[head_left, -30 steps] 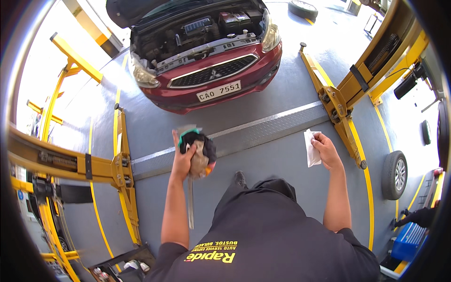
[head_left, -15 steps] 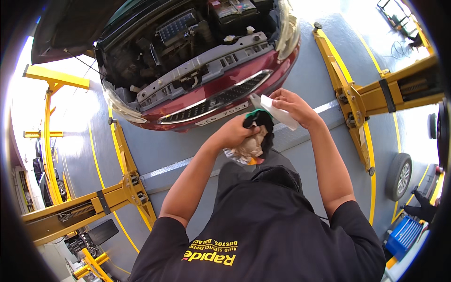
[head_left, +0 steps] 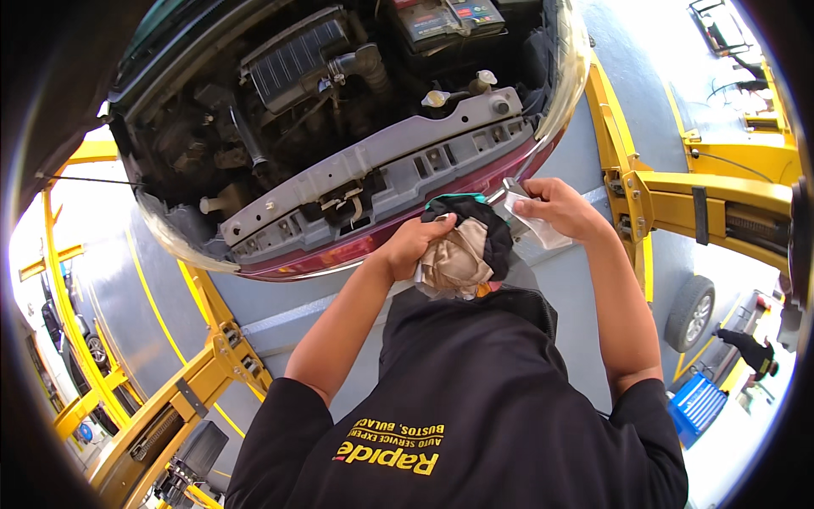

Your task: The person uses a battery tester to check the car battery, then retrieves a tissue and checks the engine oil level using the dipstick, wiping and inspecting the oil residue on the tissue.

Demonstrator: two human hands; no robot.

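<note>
My left hand (head_left: 412, 246) is closed on a bunched bundle of rags (head_left: 458, 261), tan on the near side and black behind, with a green edge on top. Between the thumb and fingers of my right hand (head_left: 566, 209) is a thin white sheet (head_left: 543, 231), paper or cloth; I cannot tell which. A small grey, metal-looking piece (head_left: 512, 185) juts out beside that hand's fingertips. Both hands are close together in front of my body, just short of the dark red front bumper (head_left: 339, 251) of a car.
Ahead lies the car's uncovered engine bay, with a battery (head_left: 445, 24), an air filter box (head_left: 297, 64) and a grey radiator support (head_left: 373, 157). Yellow lift arms (head_left: 721, 208) flank me on both sides. A wheel (head_left: 691, 314), a blue tool chest (head_left: 698, 407) and another person (head_left: 750, 352) are at right.
I am closer to the car, and more of the engine bay shows. Both hands still hold their things; the rag bundle has turned, with more of its tan side facing me.
</note>
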